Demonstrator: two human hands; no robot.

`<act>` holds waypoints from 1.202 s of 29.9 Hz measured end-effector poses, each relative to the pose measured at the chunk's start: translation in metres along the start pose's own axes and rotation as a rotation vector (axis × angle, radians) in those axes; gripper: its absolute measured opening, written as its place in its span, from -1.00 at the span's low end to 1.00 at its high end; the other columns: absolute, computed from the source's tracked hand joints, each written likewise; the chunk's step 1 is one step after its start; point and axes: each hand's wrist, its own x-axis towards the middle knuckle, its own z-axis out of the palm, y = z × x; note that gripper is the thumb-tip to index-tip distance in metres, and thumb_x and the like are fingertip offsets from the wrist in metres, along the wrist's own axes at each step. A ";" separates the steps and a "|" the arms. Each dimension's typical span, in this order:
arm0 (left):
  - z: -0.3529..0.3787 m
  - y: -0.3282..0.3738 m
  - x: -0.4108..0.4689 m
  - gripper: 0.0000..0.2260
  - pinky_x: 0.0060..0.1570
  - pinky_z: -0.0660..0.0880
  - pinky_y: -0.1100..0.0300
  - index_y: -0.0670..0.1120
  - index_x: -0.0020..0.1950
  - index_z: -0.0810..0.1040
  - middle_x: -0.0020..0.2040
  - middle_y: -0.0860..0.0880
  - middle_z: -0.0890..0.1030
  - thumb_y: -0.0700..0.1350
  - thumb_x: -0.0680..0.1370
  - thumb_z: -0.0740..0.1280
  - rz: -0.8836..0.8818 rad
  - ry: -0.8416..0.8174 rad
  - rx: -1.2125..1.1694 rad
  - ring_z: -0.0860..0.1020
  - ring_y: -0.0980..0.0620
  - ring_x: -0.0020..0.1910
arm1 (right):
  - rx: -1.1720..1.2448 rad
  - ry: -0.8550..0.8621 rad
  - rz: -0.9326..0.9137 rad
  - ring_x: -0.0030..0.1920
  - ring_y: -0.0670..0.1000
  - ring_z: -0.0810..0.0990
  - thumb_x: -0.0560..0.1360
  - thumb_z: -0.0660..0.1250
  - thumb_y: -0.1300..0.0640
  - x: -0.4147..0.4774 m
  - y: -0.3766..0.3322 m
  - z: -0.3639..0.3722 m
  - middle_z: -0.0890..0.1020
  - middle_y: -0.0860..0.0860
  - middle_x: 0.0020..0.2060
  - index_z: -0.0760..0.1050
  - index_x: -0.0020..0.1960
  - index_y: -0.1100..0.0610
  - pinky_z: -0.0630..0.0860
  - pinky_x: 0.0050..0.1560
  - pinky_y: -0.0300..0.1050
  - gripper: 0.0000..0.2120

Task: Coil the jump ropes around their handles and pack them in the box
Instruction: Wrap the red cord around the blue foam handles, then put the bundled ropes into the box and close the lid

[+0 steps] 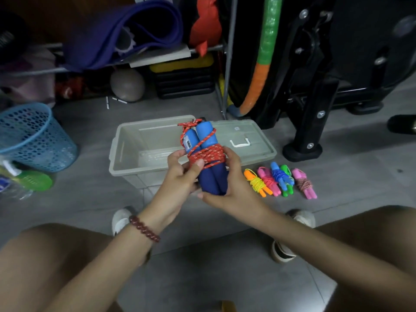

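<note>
Head view: we grip 2 blue handles (211, 182) with our left hand (180, 177) and right hand (233, 189), fingers curled around them and their wound red rope (208, 154), just above the box (119, 152). 5 coiled ropes (280, 176) lie right of the box.

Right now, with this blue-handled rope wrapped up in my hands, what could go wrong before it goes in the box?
The end of the red rope, by the handle tops, looks loosely looped; if the left hand lets go, the coil may unwind. The wraps bunch mid-handle and could slide along the blue handles on the way into the box. The coiled ropes on the floor lie near the right shoe and could get kicked.
</note>
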 end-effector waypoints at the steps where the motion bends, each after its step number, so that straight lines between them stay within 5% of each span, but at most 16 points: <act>1: 0.001 0.000 0.007 -0.69 -0.16 0.61 0.20 -0.10 0.31 0.21 0.07 -0.10 0.58 -0.20 0.59 0.19 -0.019 -0.007 -0.036 0.60 -0.01 -0.01 | -0.014 -0.068 -0.025 0.22 -0.32 0.42 0.38 0.48 0.29 0.001 0.002 -0.011 0.35 -0.09 0.29 -0.05 0.46 0.01 0.40 0.10 -0.44 -0.10; 4: 0.008 -0.007 0.034 -0.71 -0.15 0.61 0.18 -0.09 0.28 0.27 0.03 -0.10 0.59 -0.23 0.58 0.20 -0.041 -0.004 -0.073 0.61 0.01 -0.03 | -0.027 -0.104 0.028 0.16 -0.15 0.50 0.50 0.37 0.12 0.013 0.029 -0.053 0.46 -0.02 0.21 0.15 0.43 -0.06 0.48 0.08 -0.28 -0.39; 8: 0.015 -0.044 0.071 -0.69 -0.24 0.59 0.25 -0.07 0.28 0.28 0.04 -0.06 0.59 -0.25 0.57 0.23 -0.059 0.017 -0.024 0.59 0.08 -0.07 | -0.116 0.126 0.310 -0.24 -0.22 0.57 0.56 0.27 0.30 0.043 0.131 -0.115 0.59 0.06 -0.12 0.48 0.13 0.23 0.50 -0.16 -0.23 -0.85; 10: 0.018 -0.070 0.091 -0.71 -0.25 0.59 0.26 -0.07 0.27 0.29 0.01 -0.03 0.59 -0.25 0.57 0.23 -0.079 0.043 0.006 0.59 0.08 -0.08 | -0.261 0.147 0.469 0.00 -0.01 0.62 0.55 0.26 0.32 0.053 0.191 -0.140 0.59 0.15 0.03 0.46 0.20 0.23 0.51 0.03 -0.02 -0.77; 14: 0.019 -0.125 0.128 -0.73 -0.22 0.57 0.21 -0.07 0.22 0.32 -0.03 0.02 0.60 -0.27 0.56 0.25 -0.092 0.082 0.063 0.60 0.13 -0.14 | -0.500 0.021 0.685 0.34 0.20 0.40 0.53 0.29 0.21 0.071 0.294 -0.154 0.41 0.18 0.34 0.23 0.45 0.22 0.34 0.31 -0.05 -0.47; 18: 0.007 -0.163 0.151 -0.66 -0.05 0.53 0.14 -0.07 0.27 0.31 0.02 0.05 0.61 -0.27 0.54 0.27 -0.143 0.060 0.115 0.59 0.15 -0.07 | -0.822 0.016 0.752 0.40 0.28 0.25 0.49 0.34 0.09 0.099 0.370 -0.130 0.22 0.27 0.41 0.05 0.51 0.20 0.25 0.38 0.08 -0.29; 22: -0.007 -0.178 0.167 -0.65 -0.03 0.53 0.10 -0.06 0.28 0.33 -0.01 0.07 0.63 -0.24 0.53 0.30 -0.165 0.067 0.165 0.61 0.17 -0.06 | -1.111 0.194 0.774 0.30 0.26 0.40 0.54 0.25 0.16 0.119 0.389 -0.111 0.28 0.27 0.36 -0.02 0.52 0.18 0.40 0.23 0.04 -0.34; 25: -0.014 -0.182 0.177 -0.68 0.01 0.52 0.04 -0.05 0.23 0.35 0.02 0.05 0.63 -0.22 0.52 0.32 -0.154 0.097 0.200 0.61 0.14 -0.02 | -1.005 0.197 0.798 0.19 0.24 0.51 0.42 0.41 0.14 0.117 0.390 -0.105 0.41 0.21 0.24 0.13 0.43 0.18 0.49 0.07 0.05 -0.30; 29: -0.021 -0.178 0.178 -0.69 -0.16 0.56 0.28 -0.03 0.17 0.36 0.00 0.05 0.61 -0.27 0.50 0.34 -0.103 0.128 0.198 0.61 0.26 -0.13 | -0.580 0.372 0.881 -0.15 0.17 0.65 0.21 0.45 -0.02 0.095 0.374 -0.103 0.65 0.13 -0.08 0.32 0.24 0.12 0.61 -0.12 0.08 -0.34; 31: -0.033 -0.172 0.177 -0.63 -0.09 0.55 0.29 -0.13 0.26 0.35 0.06 -0.04 0.60 -0.30 0.49 0.34 -0.073 0.177 0.207 0.60 0.22 -0.10 | -0.362 0.436 0.716 -0.40 0.02 0.61 0.27 0.45 0.09 0.090 0.345 -0.091 0.65 0.04 -0.30 0.42 0.10 0.16 0.61 -0.32 -0.06 -0.55; 33: -0.052 -0.165 0.181 -0.62 -0.03 0.53 0.31 -0.25 0.29 0.38 0.11 -0.14 0.59 -0.32 0.49 0.34 -0.027 0.179 0.278 0.59 0.18 -0.06 | -0.150 0.456 0.454 -0.41 -0.13 0.54 0.33 0.46 0.29 0.092 0.303 -0.072 0.59 -0.07 -0.32 0.46 -0.02 0.13 0.50 -0.39 -0.26 -0.72; 36: -0.094 -0.148 0.187 -0.78 -0.16 0.47 0.46 -0.26 0.15 0.46 -0.02 -0.10 0.60 -0.28 0.52 0.33 0.041 0.218 0.453 0.57 0.29 -0.19 | -0.047 0.249 0.211 -0.36 -0.19 0.51 0.22 0.40 0.07 0.115 0.245 -0.038 0.58 -0.06 -0.32 0.54 -0.11 0.18 0.46 -0.29 -0.24 -0.71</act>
